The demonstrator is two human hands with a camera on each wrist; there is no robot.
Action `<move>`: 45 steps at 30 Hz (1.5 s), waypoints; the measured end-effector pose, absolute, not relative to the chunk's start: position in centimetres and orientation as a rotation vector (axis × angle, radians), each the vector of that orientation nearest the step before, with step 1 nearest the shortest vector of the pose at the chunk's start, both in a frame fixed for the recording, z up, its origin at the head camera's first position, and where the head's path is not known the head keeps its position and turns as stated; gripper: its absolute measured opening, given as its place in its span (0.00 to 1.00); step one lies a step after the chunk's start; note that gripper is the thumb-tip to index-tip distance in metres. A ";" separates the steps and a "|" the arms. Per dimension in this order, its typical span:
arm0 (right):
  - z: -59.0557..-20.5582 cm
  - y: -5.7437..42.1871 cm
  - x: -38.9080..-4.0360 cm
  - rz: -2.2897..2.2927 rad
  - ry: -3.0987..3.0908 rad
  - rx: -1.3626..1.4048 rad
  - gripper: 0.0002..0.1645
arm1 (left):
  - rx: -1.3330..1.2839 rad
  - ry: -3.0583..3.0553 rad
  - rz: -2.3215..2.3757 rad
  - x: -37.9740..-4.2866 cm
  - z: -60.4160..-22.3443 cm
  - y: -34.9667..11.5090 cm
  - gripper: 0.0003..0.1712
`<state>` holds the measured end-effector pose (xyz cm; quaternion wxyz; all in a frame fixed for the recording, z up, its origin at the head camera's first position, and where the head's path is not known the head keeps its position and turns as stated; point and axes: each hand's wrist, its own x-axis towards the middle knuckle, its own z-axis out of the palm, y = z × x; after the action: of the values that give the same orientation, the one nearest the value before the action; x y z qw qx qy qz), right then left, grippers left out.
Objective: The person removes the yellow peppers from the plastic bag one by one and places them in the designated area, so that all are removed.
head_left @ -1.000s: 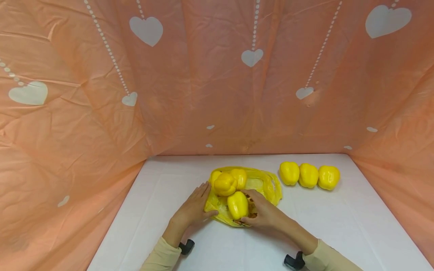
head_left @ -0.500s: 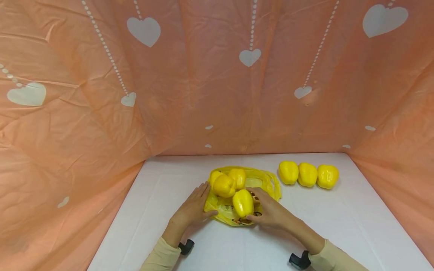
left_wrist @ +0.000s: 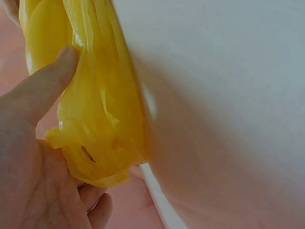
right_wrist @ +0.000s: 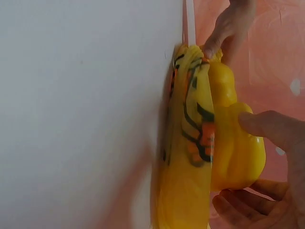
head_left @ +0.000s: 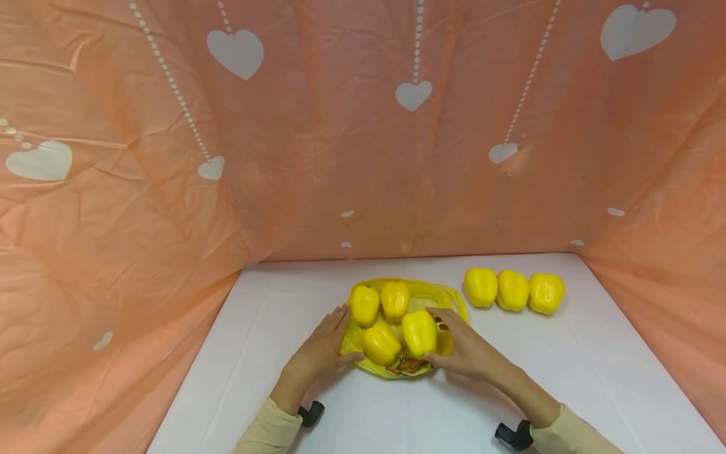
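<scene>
- The held bell pepper (head_left: 420, 333) sits in the right part of the yellow plastic bag (head_left: 425, 289), its long axis running roughly front to back; whether it touches the bag's floor cannot be told.
- The right hand (head_left: 467, 347), at the bag's right side, grasps it with thumb and fingers and is clearly the nearer hand.
- The left hand (head_left: 323, 343) lies at the bag's left edge, thumb and fingers spread and touching the plastic, with no pepper in its grasp.
- The bag also contains the back-left bell pepper (head_left: 365, 305), the back-middle bell pepper (head_left: 394, 301) beside it, and the front-left bell pepper (head_left: 381, 343), tilted, nearer the person.
- Beyond the bag's right end, a row of three bell peppers (head_left: 513, 291) lies on the white tabletop (head_left: 283, 302).
</scene>
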<state>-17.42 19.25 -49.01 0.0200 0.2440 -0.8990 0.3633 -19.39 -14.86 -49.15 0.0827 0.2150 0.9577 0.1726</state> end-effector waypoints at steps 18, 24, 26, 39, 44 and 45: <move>-48.7 22.0 -17.2 1.210 -2.695 0.670 0.53 | 0.643 2.860 0.508 -19.6 -49.3 -15.0 0.60; -48.7 22.8 -17.1 1.225 -2.657 0.674 0.54 | 0.648 2.853 0.532 -19.6 -49.3 -15.1 0.60; -48.7 23.1 -17.1 1.233 -2.639 0.682 0.54 | 0.647 2.855 0.535 -19.6 -49.3 -15.1 0.60; -48.7 24.3 -16.9 1.222 -2.562 0.672 0.55 | 0.654 2.860 0.526 -19.7 -49.3 -15.1 0.61; -48.9 25.0 -17.0 1.264 -2.600 0.622 0.55 | 0.660 2.861 0.531 -19.6 -49.3 -15.0 0.61; -48.9 25.1 -16.9 1.266 -2.608 0.612 0.55 | 0.660 2.861 0.536 -19.6 -49.3 -15.0 0.61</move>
<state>-16.95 25.12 -48.85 0.0891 0.2059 -0.8768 0.4254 -19.63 -15.01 -49.26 0.0782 0.2205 0.9556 0.1790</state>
